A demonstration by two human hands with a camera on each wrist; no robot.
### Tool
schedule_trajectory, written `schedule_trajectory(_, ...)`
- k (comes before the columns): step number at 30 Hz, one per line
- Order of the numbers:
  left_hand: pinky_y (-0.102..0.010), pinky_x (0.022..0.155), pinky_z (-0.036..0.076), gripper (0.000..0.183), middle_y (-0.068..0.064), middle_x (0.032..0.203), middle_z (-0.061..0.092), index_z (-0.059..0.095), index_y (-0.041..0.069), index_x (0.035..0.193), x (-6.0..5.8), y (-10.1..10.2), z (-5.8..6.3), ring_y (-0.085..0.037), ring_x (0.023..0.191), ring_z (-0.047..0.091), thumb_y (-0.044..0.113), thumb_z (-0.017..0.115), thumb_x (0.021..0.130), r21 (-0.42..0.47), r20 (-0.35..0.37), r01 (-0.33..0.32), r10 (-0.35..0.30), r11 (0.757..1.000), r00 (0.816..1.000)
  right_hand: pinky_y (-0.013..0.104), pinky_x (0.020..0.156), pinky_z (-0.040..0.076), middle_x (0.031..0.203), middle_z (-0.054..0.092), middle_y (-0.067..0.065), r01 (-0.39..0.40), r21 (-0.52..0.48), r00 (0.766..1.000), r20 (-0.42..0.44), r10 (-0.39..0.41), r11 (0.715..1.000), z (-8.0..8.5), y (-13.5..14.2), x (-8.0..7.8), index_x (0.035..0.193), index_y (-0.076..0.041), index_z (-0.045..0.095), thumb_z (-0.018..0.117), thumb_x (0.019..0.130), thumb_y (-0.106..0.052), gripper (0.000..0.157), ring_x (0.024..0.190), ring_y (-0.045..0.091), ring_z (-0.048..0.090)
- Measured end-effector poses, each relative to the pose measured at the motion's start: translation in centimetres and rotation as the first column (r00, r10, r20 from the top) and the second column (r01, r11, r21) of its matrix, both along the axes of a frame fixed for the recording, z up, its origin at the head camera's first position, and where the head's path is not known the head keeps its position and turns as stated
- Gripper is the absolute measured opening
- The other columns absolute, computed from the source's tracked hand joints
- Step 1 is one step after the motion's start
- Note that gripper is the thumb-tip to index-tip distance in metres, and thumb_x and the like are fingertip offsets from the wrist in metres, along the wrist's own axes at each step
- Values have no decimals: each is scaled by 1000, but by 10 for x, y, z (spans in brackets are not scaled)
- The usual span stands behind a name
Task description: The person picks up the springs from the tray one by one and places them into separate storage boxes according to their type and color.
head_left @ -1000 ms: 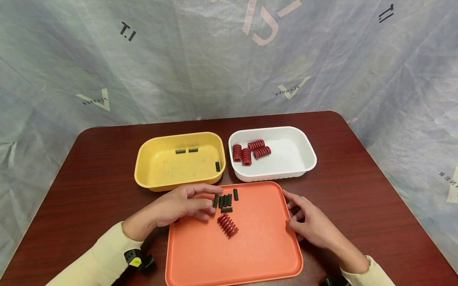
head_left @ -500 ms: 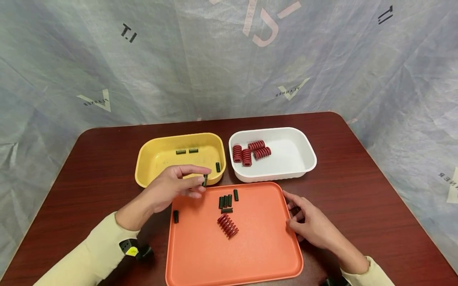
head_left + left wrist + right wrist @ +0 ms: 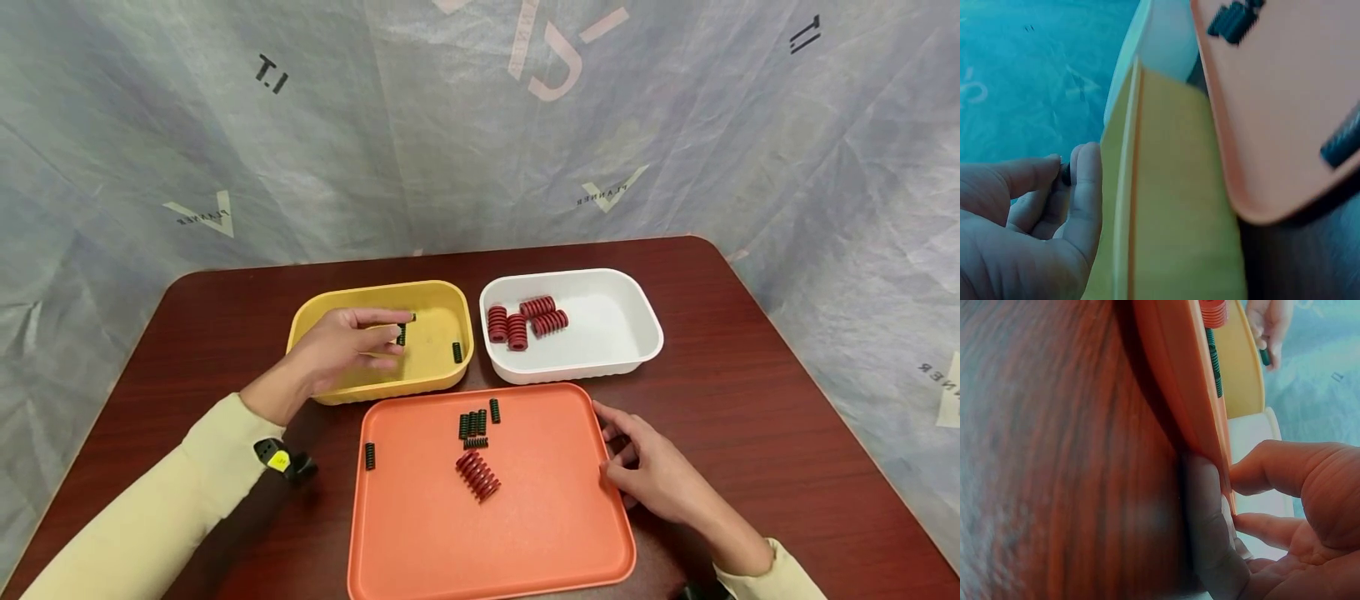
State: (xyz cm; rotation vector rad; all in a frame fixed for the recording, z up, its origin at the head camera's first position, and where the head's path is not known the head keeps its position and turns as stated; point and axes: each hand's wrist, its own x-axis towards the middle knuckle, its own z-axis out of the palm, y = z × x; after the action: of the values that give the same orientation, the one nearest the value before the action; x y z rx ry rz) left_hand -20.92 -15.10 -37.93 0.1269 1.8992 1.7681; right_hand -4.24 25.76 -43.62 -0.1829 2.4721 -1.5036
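Observation:
My left hand [image 3: 337,346] is over the yellow bin [image 3: 405,387], pinching a small dark green coil spring [image 3: 401,336] between thumb and fingers. In the left wrist view only the end of that spring [image 3: 1066,174] shows at the fingertips. A similar green spring [image 3: 457,352] lies at the bin's right side; the hand hides part of the bin's inside. My right hand [image 3: 656,471] grips the right rim of the orange tray [image 3: 555,517], with fingers on both sides of the edge in the right wrist view. On the tray lie several green springs [image 3: 472,425] and one larger red spring [image 3: 477,476].
Right of the yellow bin stands a white bin [image 3: 600,367] holding several red springs [image 3: 517,332]. Another green spring [image 3: 370,456] lies by the tray's left rim. All of it stands on a dark red-brown table [image 3: 765,400], with a printed sheet [image 3: 450,150] hanging behind.
My left hand has picked a green spring off the tray and carried it up and left over the yellow bin. The right hand stays at the tray's rim.

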Motion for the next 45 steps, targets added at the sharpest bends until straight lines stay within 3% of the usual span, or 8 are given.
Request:
schedule_trajectory(6,-48,100,54,43,-19,155,45,53,-2,149,-20,-7,2,-28,112,69,5,57,106,-51,29,11,-10,999,1000,37,44,58,121,51,19,-2,2,1000,3,2,1000,0,1,1,159,-5,36,68,88,9,79,82,19,60)
schedule_trajectory(13,-49,102,53,43,-21,157,43,52,-3,148,-38,-14,9,-25,109,71,8,57,107,-85,82,48,-41,995,996,37,44,58,119,52,18,-3,13,1000,-16,3,1000,0,1,0,158,-4,37,68,87,9,78,82,19,59)
schedule_trajectory(18,-38,94,59,42,-18,158,42,51,-4,148,-49,-17,8,-30,114,69,13,53,110,-142,129,136,-118,980,985,37,43,58,119,53,18,-5,13,1000,-17,5,1000,0,1,0,158,-4,37,68,87,9,78,82,19,60)
schedule_trajectory(23,-38,91,60,40,-18,159,41,52,-4,148,-59,-15,6,-29,109,70,13,47,112,-193,157,215,-186,957,970,37,44,58,119,53,19,-10,10,1000,-17,11,1000,-1,1,-1,158,-4,37,68,88,9,78,81,18,60)
schedule_trajectory(35,-39,90,61,42,-17,160,37,55,-2,146,-76,-5,1,-30,107,70,20,55,109,-254,221,298,-244,920,944,37,44,59,119,53,20,-19,1,1000,-7,19,1000,0,0,-2,159,-4,36,68,88,10,79,81,20,62)
schedule_trajectory(45,-46,97,57,46,-19,156,42,52,-4,148,-89,-7,-3,-32,113,68,22,53,110,-216,194,375,-337,902,921,38,45,59,121,51,21,-11,15,1000,12,11,1000,1,-1,-1,159,-4,35,67,88,10,79,80,21,62)
